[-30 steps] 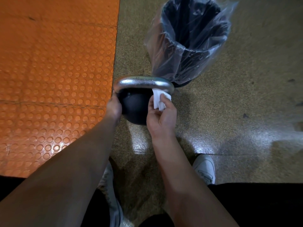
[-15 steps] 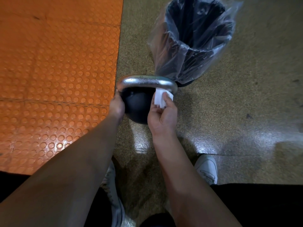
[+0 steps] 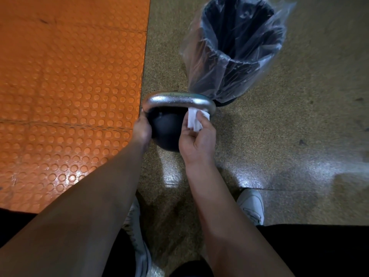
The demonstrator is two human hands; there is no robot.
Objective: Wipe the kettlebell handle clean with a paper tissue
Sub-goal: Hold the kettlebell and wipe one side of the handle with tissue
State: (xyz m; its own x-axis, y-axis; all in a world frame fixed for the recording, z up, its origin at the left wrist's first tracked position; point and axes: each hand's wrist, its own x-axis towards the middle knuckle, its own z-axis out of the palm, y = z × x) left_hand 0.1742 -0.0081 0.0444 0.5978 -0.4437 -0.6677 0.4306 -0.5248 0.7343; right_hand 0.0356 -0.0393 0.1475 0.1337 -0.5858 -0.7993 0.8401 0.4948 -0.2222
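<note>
A black kettlebell [image 3: 166, 127] with a shiny silver handle [image 3: 177, 100] stands on the speckled floor. My left hand [image 3: 142, 128] grips the kettlebell at the left base of the handle, its fingers hidden behind the ball. My right hand [image 3: 196, 139] pinches a folded white paper tissue [image 3: 194, 120] and holds it against the underside of the handle's right end. The thumb lies over the tissue.
A black bin [image 3: 237, 50] lined with a clear plastic bag stands just behind the kettlebell, to the right. An orange studded mat [image 3: 69, 86] covers the floor on the left. My white shoes [image 3: 252, 206] are near the bottom.
My right hand with the tissue has shifted slightly along the right end of the handle. The left hand keeps its hold on the kettlebell.
</note>
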